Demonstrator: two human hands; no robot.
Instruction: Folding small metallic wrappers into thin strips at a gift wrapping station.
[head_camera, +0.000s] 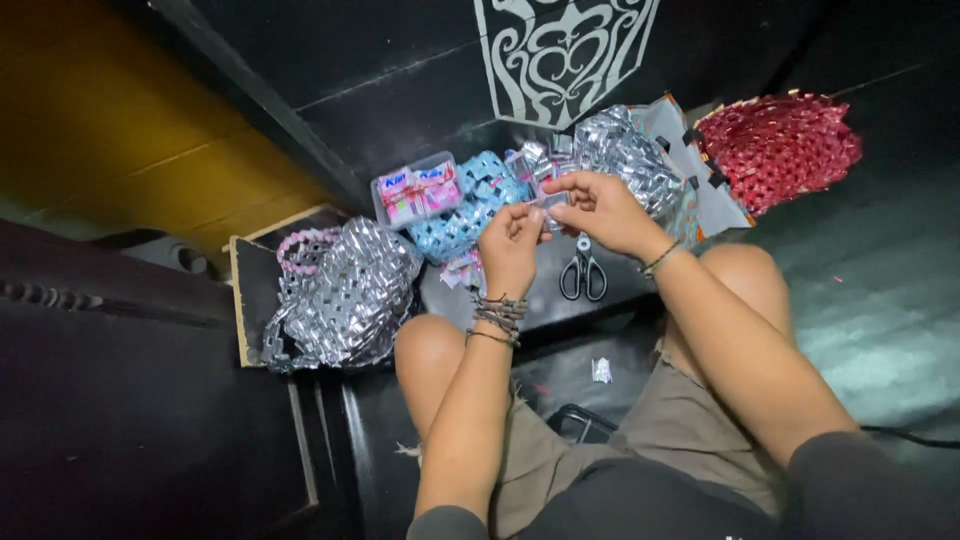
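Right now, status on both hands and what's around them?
Left hand and right hand together pinch a small folded strip. Scissors lie on the floor just below. Silver woven bag to the left, clear of hands.

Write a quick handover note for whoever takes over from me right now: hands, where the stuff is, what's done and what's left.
Left hand and right hand: raised together over the knees, fingers pinching a small folded wrapper strip between them.
Scissors: lying closed on the dark floor just below the hands.
Silver woven bag: on the left, looks finished.
Blue woven piece beyond the left hand; loose silver woven piece beyond the right hand; red woven basket far right.
Clear plastic box of pink packets beside the blue piece.
One small silver scrap lies between the legs.
Left: the strip in hand is not yet joined to anything.
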